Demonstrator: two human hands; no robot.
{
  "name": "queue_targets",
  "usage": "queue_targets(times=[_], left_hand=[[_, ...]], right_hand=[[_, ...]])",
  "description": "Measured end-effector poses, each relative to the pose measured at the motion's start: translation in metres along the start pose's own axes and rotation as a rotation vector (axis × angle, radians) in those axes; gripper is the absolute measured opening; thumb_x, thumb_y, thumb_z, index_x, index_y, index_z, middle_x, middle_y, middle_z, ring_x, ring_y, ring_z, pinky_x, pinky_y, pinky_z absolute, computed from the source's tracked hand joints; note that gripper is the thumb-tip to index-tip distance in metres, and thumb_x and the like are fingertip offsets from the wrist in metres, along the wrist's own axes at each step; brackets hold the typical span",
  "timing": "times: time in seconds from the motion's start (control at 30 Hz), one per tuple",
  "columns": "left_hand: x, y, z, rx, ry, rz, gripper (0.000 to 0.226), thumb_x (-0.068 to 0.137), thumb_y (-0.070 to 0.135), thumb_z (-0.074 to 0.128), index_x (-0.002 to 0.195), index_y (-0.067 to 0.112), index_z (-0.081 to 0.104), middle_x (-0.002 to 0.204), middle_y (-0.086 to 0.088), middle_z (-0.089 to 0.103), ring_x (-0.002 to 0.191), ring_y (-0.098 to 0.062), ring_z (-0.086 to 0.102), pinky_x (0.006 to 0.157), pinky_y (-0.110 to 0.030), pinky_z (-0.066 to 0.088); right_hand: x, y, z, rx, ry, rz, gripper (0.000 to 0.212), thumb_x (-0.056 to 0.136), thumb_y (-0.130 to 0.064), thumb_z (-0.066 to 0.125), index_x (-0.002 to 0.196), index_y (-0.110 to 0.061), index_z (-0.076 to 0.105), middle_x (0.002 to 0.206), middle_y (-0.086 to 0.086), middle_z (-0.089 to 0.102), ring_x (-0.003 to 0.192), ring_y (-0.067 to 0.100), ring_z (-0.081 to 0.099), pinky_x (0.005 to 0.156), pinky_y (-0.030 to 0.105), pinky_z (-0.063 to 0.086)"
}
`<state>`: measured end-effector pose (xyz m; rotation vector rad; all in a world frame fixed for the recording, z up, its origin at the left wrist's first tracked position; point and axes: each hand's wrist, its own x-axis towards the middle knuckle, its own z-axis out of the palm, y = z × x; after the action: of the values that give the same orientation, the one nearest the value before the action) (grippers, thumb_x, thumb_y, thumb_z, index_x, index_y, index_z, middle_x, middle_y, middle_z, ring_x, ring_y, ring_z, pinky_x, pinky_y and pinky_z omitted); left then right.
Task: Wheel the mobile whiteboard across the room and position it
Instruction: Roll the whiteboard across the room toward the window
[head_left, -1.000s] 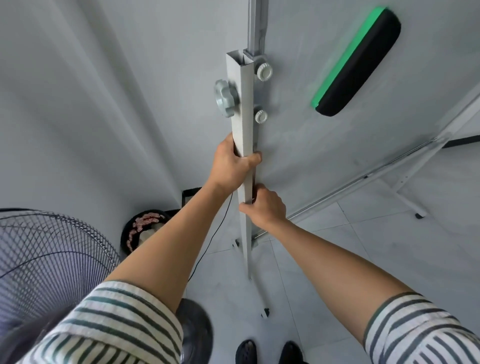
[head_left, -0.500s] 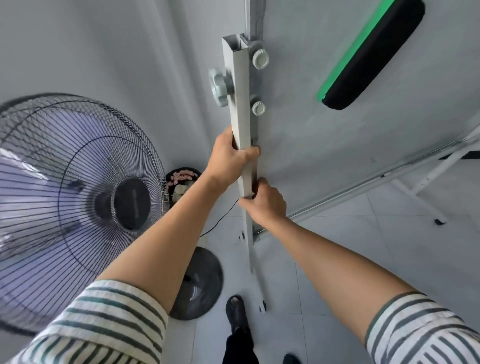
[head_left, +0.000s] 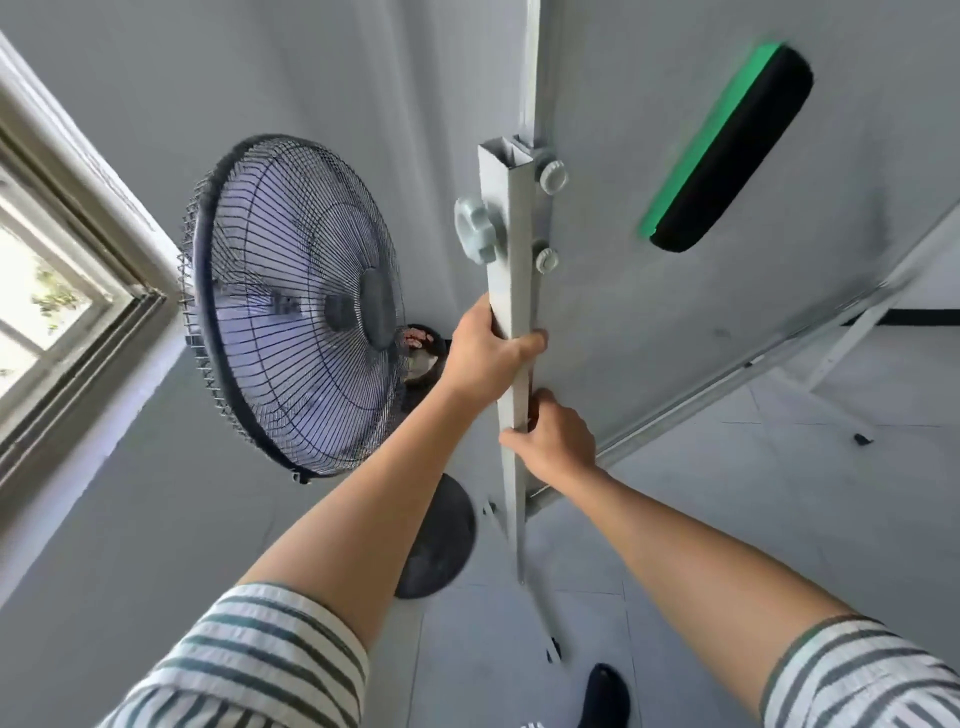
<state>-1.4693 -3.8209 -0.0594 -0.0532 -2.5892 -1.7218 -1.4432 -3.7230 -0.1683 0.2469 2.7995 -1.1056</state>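
The mobile whiteboard (head_left: 649, 171) fills the upper right, its grey face tilted away. A square grey side post (head_left: 506, 249) with three round knobs runs down to the floor. My left hand (head_left: 485, 356) grips the post just below the knobs. My right hand (head_left: 558, 439) grips the same post right beneath it, fingers wrapped behind. A black and green eraser (head_left: 727, 150) sticks to the board's face. The far leg (head_left: 852, 338) of the stand shows at right, and a small caster (head_left: 555, 649) sits near my foot.
A black standing fan (head_left: 296, 306) is close on the left, its round base (head_left: 434, 540) on the tile floor beside the post. A window (head_left: 57, 280) is at far left. A dark round container (head_left: 423, 353) sits behind the fan. My black shoe (head_left: 605, 691) is at the bottom.
The view has swung left, bringing the fan and then the window into sight. Both hands keep their grip on the post. One foot has stepped forward.
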Motion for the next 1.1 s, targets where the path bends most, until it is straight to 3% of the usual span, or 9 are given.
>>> queue_targets(times=[0.2,0.3,0.37,0.63,0.8,1.1], left_hand=[[-0.079,-0.007,-0.019,0.02,-0.077,0.049,0.03,0.065,0.021,0.073,0.075,0.03,0.047,0.072,0.006,0.057,0.071,-0.018,0.057,0.069,-0.041,0.053],[-0.12,-0.006,-0.022,0.001,-0.081,0.085,0.028,0.069,0.018,0.073,0.082,0.024,0.049,0.072,0.01,0.055,0.071,-0.016,0.055,0.063,-0.031,0.048],[-0.145,-0.004,-0.023,0.011,-0.08,0.091,0.03,0.07,0.018,0.073,0.088,0.02,0.049,0.073,0.011,0.054,0.07,-0.013,0.054,0.058,-0.025,0.043],[-0.234,-0.004,-0.032,0.054,-0.052,0.107,0.039,0.068,0.022,0.073,0.101,0.015,0.054,0.085,0.003,0.063,0.081,-0.019,0.062,0.064,-0.031,0.049],[-0.29,-0.002,-0.028,0.063,0.0,0.105,0.033,0.069,0.022,0.072,0.095,0.018,0.053,0.075,0.013,0.058,0.07,-0.006,0.057,0.054,-0.016,0.04],[-0.398,0.001,-0.029,0.029,0.074,0.047,0.044,0.064,0.023,0.071,0.105,0.014,0.056,0.087,0.004,0.064,0.079,-0.014,0.062,0.064,-0.024,0.05]], right_hand=[[-0.088,0.006,0.025,0.004,0.065,0.06,0.024,0.07,-0.038,0.066,0.083,-0.019,0.057,0.079,0.0,0.07,0.078,0.031,0.066,0.063,0.034,0.048],[-0.128,0.012,0.033,0.018,0.083,0.078,0.019,0.07,-0.038,0.063,0.075,-0.023,0.052,0.076,-0.001,0.071,0.072,0.03,0.069,0.063,0.034,0.052],[-0.153,0.015,0.034,0.017,0.087,0.088,0.022,0.07,-0.039,0.064,0.08,-0.025,0.05,0.078,-0.003,0.072,0.072,0.029,0.069,0.063,0.034,0.051],[-0.24,0.022,0.034,-0.056,0.012,0.069,0.019,0.076,-0.036,0.065,0.083,-0.023,0.051,0.079,-0.004,0.064,0.079,0.027,0.063,0.063,0.029,0.04],[-0.289,0.037,0.033,-0.088,-0.052,0.009,0.018,0.074,-0.036,0.063,0.081,-0.023,0.054,0.081,-0.002,0.071,0.076,0.029,0.069,0.068,0.034,0.054],[-0.379,0.059,0.038,-0.117,-0.139,-0.11,0.018,0.078,-0.031,0.063,0.087,-0.019,0.054,0.088,0.005,0.072,0.083,0.032,0.065,0.062,0.03,0.04]])
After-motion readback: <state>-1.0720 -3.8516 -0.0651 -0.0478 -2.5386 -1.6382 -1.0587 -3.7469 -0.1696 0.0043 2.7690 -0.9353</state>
